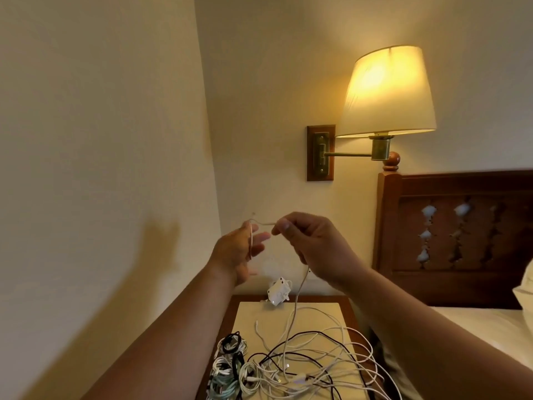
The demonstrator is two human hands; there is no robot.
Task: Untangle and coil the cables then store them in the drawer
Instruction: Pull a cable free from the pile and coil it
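Mid-coil on one white cable (300, 287) here. The left hand (236, 251) is held up as the former. Its fingers look fairly straight and a little apart, with a turn of the cable lying across them; it's too blurry to say whether the thumb pins the end. The right hand (315, 246) pinches the same strand between thumb and forefinger just beside the left, other fingers curled. From under it the cable drops into the loose tangle (305, 362) of white and black leads on the nightstand (331, 310).

My take on doing this bit well: feed slowly and let the strand slide through the right-hand pinch, so any snag shows up as a tug before it tightens into a knot. The hanging run goes straight into the mess, so I'd expect it to drag other leads up with it. If it does, stop and shake them off rather than pull. Keep every turn the same size on the left hand and give the cable a slight roll per loop so it doesn't kink.

A few coiled cables (230, 359) already sit at the nightstand's front left, and a white power adapter (278, 291) is at the back. The drawer isn't in view — plenty left to do, I'd say.
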